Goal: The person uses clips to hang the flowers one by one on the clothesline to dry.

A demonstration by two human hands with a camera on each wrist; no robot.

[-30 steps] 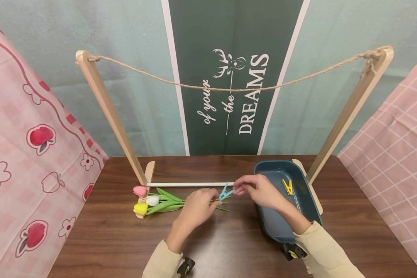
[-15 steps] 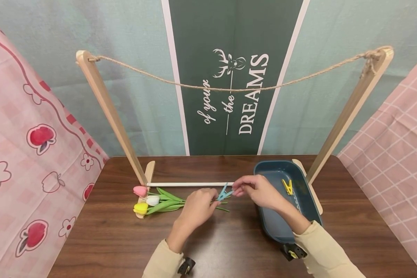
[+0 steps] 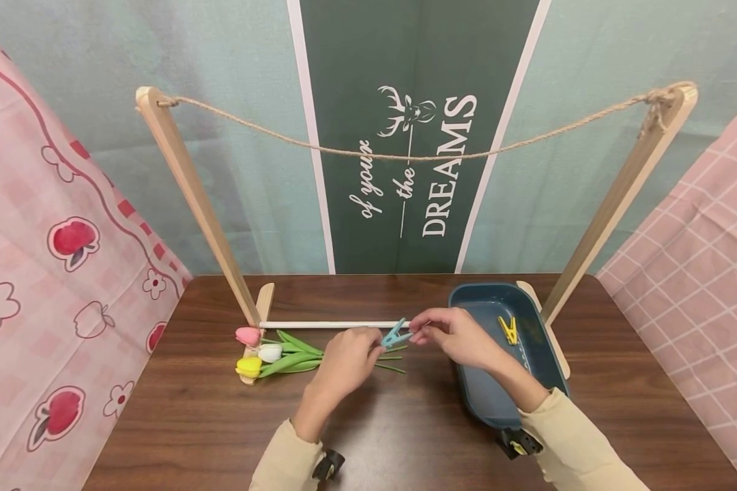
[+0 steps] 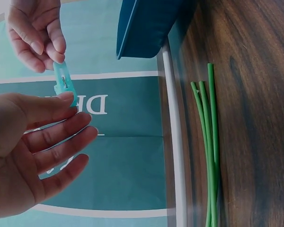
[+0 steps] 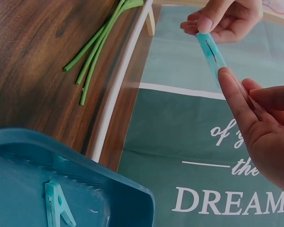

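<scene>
In front of me a light-blue plastic clothespin (image 3: 394,335) spans the gap between both hands. My left hand (image 3: 349,360) pinches one end between thumb and index finger, the other fingers loosely spread. Fingertips of my right hand (image 3: 456,334) grip the opposite end, seen clearly in the left wrist view beside the clothespin (image 4: 65,85). Pink, white and yellow tulips (image 3: 291,359) lie on the table at left, heads leftward; my left hand covers part of their stems (image 4: 208,142). A blue tray (image 3: 480,399) under my right arm holds a yellow clothespin (image 3: 508,331); the right wrist view shows a teal clothespin (image 5: 57,208) inside.
A wooden frame stands on the brown table (image 3: 178,416), with a left post (image 3: 196,198) and a right post (image 3: 620,198). A twine rope (image 3: 399,157) sags between their tops. Low down, a white rod (image 3: 325,325) runs behind the tulips. Printed curtains hang at the back and sides.
My left hand has shifted slightly up and left, and the clothespin has tilted a little with it. The right hand stays almost still; tulips and tray have not moved.
</scene>
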